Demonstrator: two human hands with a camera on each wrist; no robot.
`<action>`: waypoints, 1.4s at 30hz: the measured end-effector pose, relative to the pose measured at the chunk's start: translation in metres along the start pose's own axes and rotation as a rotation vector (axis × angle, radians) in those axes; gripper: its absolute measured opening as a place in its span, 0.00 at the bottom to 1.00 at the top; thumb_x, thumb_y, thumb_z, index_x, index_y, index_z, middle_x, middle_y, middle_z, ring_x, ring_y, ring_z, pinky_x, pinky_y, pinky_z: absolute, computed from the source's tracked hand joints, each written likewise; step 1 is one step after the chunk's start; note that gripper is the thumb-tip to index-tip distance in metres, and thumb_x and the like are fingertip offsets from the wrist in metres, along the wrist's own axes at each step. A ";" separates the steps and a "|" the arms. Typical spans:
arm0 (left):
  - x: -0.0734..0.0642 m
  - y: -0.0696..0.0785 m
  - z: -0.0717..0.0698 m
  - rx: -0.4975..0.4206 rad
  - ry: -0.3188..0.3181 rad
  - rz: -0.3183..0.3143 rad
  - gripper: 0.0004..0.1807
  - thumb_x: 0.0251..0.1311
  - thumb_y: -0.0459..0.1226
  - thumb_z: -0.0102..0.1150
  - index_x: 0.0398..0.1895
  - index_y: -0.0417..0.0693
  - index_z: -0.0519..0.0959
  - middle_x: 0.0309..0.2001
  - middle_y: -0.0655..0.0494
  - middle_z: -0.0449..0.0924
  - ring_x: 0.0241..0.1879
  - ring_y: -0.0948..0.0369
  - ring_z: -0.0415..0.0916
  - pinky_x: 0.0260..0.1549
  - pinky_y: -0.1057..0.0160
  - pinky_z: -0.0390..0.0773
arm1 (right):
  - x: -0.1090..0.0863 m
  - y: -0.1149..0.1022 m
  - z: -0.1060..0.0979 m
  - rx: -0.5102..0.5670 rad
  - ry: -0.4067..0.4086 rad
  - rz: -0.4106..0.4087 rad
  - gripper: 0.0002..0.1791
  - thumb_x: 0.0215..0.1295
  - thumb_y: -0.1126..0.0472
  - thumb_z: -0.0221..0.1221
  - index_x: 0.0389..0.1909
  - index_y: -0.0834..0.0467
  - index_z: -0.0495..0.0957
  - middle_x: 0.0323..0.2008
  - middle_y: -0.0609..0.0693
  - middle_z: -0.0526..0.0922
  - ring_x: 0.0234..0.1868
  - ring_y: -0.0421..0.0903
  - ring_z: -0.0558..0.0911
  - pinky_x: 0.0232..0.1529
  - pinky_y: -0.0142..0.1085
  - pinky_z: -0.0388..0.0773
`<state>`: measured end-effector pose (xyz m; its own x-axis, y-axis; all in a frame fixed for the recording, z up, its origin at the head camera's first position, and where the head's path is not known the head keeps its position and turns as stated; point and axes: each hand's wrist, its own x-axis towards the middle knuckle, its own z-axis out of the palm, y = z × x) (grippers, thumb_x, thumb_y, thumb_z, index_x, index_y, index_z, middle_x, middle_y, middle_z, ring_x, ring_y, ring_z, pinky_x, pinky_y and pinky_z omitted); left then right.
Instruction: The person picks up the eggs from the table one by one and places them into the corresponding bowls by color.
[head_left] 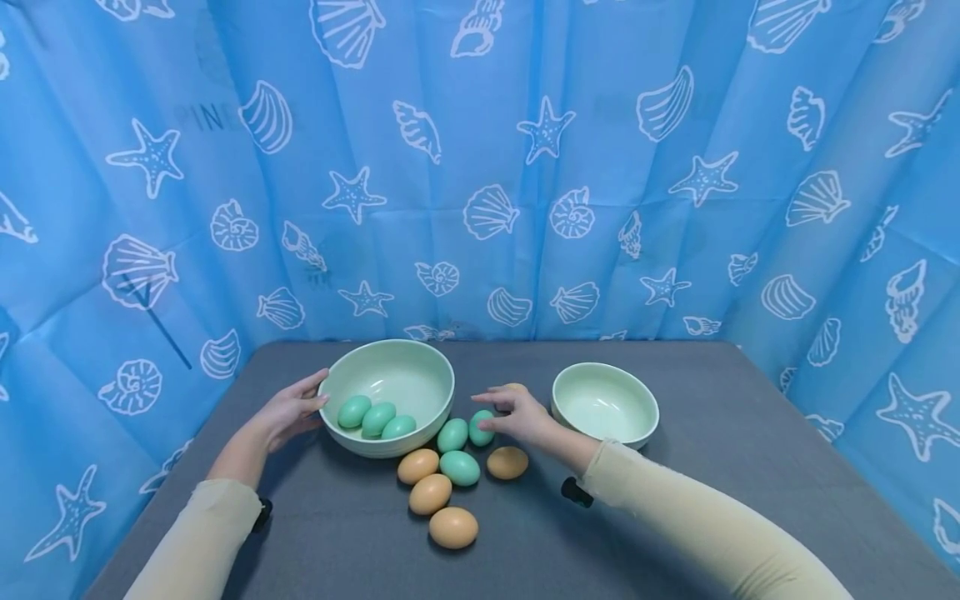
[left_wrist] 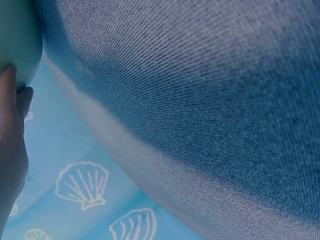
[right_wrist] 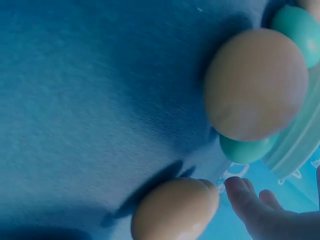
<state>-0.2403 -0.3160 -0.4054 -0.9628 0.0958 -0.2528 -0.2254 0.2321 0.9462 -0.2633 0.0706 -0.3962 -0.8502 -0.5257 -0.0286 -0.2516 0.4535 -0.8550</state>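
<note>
My left hand [head_left: 288, 410] touches the left side of a large pale green bowl [head_left: 405, 367], its fingers fairly straight against the wall. Inside that bowl lie three green eggs [head_left: 378, 419]. Just right of it, my right hand [head_left: 523, 417] is over a green egg [head_left: 480, 430], thumb near its surface and fingers stretched behind it. In the right wrist view its fingertips [right_wrist: 239, 192] look spread, with no egg between them. Two more green eggs [head_left: 460, 468] lie beside this one. A brown egg [head_left: 516, 386] peeks out behind the right hand, mostly hidden.
Three brown eggs [head_left: 431, 494] run down the grey table [head_left: 337, 533] in front of the large bowl. Another brown egg [head_left: 507, 462] lies below the right hand. A smaller pale green bowl [head_left: 606, 400] stands right of that hand. A blue shell-patterned curtain [head_left: 487, 167] hangs behind.
</note>
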 end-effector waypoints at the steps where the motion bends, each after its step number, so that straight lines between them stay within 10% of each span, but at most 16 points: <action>1: 0.000 0.000 0.000 0.002 -0.002 0.000 0.37 0.79 0.35 0.41 0.81 0.45 0.34 0.79 0.36 0.29 0.77 0.38 0.41 0.71 0.36 0.56 | -0.001 0.001 0.001 -0.001 0.003 0.007 0.25 0.68 0.65 0.63 0.66 0.64 0.75 0.73 0.69 0.61 0.71 0.68 0.65 0.63 0.55 0.75; 42: 0.000 0.000 -0.001 0.004 -0.027 0.012 0.37 0.79 0.36 0.41 0.81 0.44 0.33 0.80 0.36 0.33 0.78 0.39 0.41 0.71 0.36 0.56 | 0.002 0.010 0.028 -0.191 0.065 0.005 0.18 0.60 0.72 0.67 0.53 0.63 0.84 0.66 0.70 0.71 0.69 0.65 0.70 0.57 0.52 0.79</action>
<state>-0.2401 -0.3171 -0.4048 -0.9610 0.1245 -0.2470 -0.2133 0.2346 0.9484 -0.2546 0.0538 -0.4192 -0.8783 -0.4781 0.0067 -0.3255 0.5877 -0.7407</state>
